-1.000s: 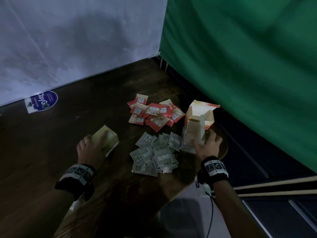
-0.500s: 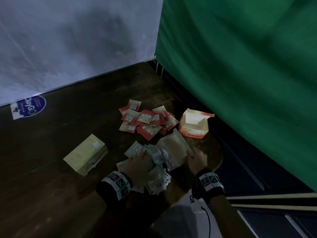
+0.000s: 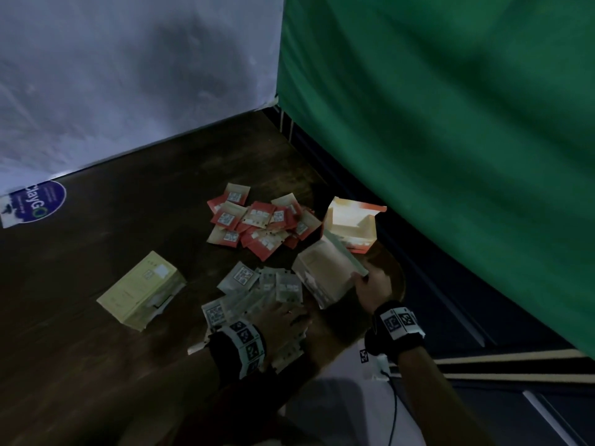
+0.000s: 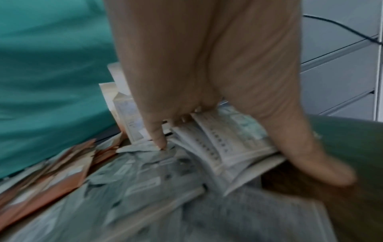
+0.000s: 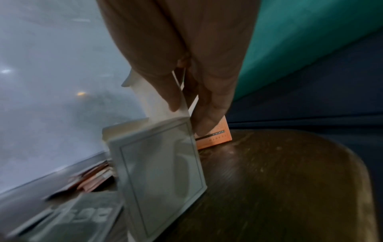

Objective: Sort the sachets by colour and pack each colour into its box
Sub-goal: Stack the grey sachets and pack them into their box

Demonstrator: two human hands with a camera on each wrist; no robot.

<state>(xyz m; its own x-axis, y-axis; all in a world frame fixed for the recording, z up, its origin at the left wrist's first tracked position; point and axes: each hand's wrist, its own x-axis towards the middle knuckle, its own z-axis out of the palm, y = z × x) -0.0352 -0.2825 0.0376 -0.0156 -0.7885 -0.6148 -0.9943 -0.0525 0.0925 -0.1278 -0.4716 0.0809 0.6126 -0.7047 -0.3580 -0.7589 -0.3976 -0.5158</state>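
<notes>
A pile of grey sachets (image 3: pixel 257 291) lies near the table's front edge, and my left hand (image 3: pixel 283 317) lies on it. In the left wrist view the left hand (image 4: pixel 238 160) grips a bundle of grey sachets (image 4: pixel 219 144) between thumb and fingers. My right hand (image 3: pixel 370 281) holds the open grey box (image 3: pixel 322 275) tilted, its mouth facing the pile. The right wrist view shows thumb and fingers (image 5: pixel 174 98) pinching the grey box (image 5: pixel 159 172) at its flap. Red sachets (image 3: pixel 257 223) lie heaped behind. The open orange box (image 3: pixel 354 223) stands at their right.
A closed yellow box (image 3: pixel 141 291) lies to the left of the grey pile. The dark wooden table (image 3: pixel 112 252) ends in a rounded corner by my right hand. A green cloth (image 3: pixel 450 123) hangs at the right and a white wall stands behind.
My left hand let go of the yellow box and moved right onto the grey sachets. My right hand drew the grey box away from the orange box and tipped it toward the pile.
</notes>
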